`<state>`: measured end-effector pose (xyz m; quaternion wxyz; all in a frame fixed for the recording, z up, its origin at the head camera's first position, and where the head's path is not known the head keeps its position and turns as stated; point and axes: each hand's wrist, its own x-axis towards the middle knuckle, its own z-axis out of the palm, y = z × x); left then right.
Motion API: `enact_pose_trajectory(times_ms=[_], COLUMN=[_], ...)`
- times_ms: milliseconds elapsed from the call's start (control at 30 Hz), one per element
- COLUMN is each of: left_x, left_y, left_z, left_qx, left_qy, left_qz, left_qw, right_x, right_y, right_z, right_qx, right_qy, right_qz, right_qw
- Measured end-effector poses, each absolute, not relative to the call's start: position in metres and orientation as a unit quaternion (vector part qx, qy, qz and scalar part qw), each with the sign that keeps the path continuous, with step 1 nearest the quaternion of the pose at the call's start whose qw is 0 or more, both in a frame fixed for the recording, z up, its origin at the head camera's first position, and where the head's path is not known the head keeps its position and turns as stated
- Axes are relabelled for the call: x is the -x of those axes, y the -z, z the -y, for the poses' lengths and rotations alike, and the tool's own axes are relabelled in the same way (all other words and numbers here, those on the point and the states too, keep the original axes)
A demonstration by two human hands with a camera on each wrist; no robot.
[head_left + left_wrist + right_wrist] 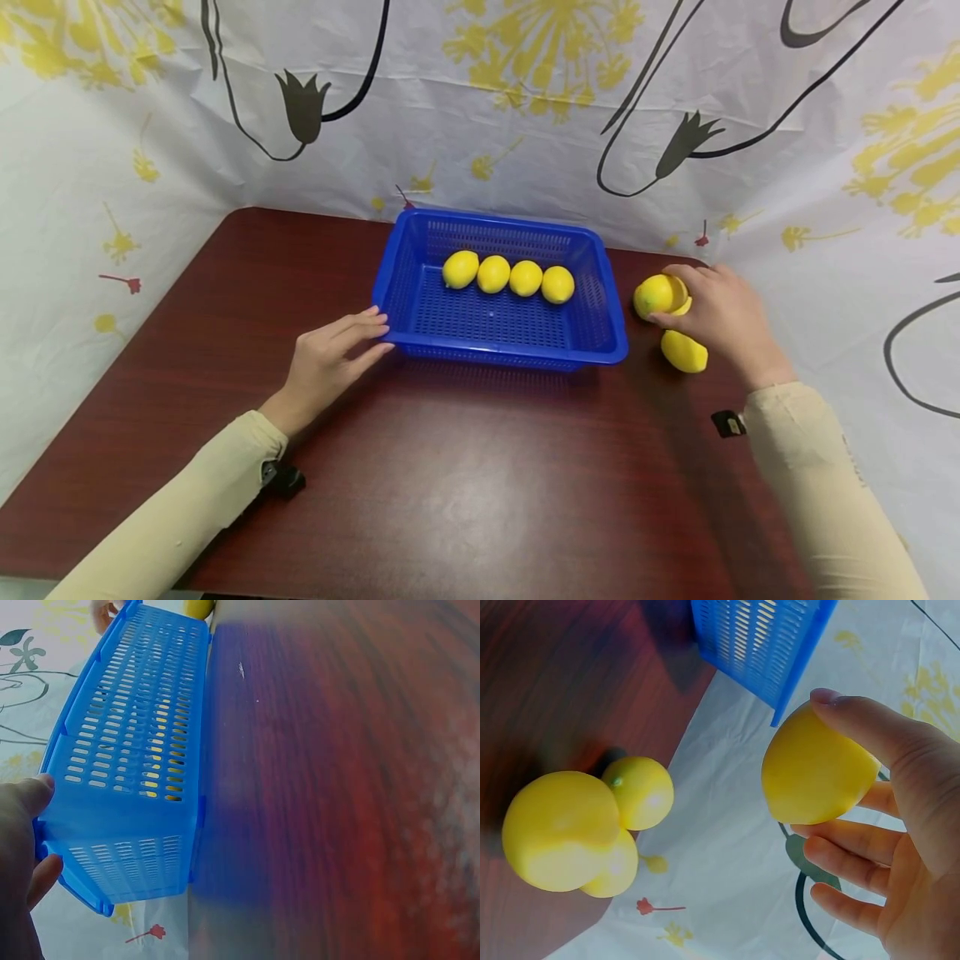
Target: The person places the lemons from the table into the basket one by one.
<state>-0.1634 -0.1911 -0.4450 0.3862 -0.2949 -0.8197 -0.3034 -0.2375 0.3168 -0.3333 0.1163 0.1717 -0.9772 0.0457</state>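
A lemon (817, 769) sits between the thumb and fingers of my right hand (723, 321), which grips it above the right part of the table. Below it lie more lemons, a large-looking one (561, 829) and a smaller one (643, 793) among them in the right wrist view. My left hand (333, 354) rests with extended fingers at the near left corner of a blue plastic basket (495, 348), its fingertips on the rim and its thumb by the front wall. Inside the basket, several lemons (493, 275) form a row towards the back.
The basket stands on a dark red-brown wooden table (450, 467) near its far edge. White cloth (420, 100) with yellow and grey flower prints hangs behind and at both sides. Another lemon (684, 352) lies just under my right hand.
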Motion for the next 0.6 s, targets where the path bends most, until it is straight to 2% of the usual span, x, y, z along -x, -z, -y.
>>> enact_pose_trajectory(times_ms=[600], left_x=[0.161], left_y=[0.442], left_z=[0.192], left_qx=[0.292], left_qy=[0.304], left_qz=[0.826], left_qw=[0.374], right_x=[0.252], right_y=[0.310], right_z=[-0.281], right_qx=[-0.244], right_qy=[-0.039], right_qz=[0.959], right_qw=[0.137])
